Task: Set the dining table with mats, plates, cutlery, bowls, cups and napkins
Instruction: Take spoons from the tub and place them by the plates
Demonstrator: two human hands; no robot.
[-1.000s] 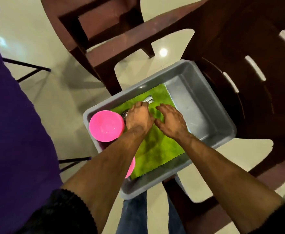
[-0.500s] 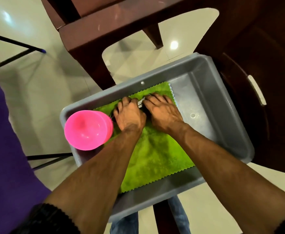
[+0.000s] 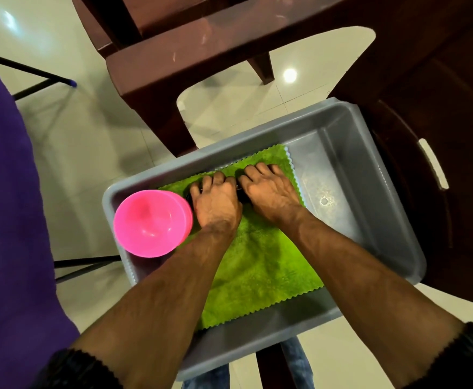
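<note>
While reaching into the grey tub (image 3: 392, 220), meeting over the far edge of the green napkin (image 3: 257, 262), left hand (image 3: 217, 204) and right hand (image 3: 270, 193) almost touching. Lying spread flat over most of the tub floor, that napkin, likely serving as padding and waiting its turn for the table. Showing between the two hands, only a thin dark sliver (image 3: 240, 188), likely cutlery going by the task, though too hidden to name with certainty.

Bending at the knuckles on both sides, fingertips pointing down into the pile, backs of the hands facing up. Looking like a gathering or scooping hold, one hand working toward the other so that loose pieces come up together. Not showing, however, whether either hand is actually closing round anything: cannot tell from this angle.

Sitting upright at the left end of the tub, just beside the left wrist, stacked pink bowls (image 3: 151, 223), nested to save room and not yet taken out. Staying bare at the right end, the grey tub floor.

Appearing to rest on a dark chair (image 3: 440, 136), the tub, kept at a height easy to reach. Standing beyond it, brown wooden furniture (image 3: 201, 37), possibly the dining worktop, with no setting visible on it. Spreading underneath, pale glossy floor (image 3: 75, 136); hanging at the left edge, purple fabric (image 3: 5, 192).
</note>
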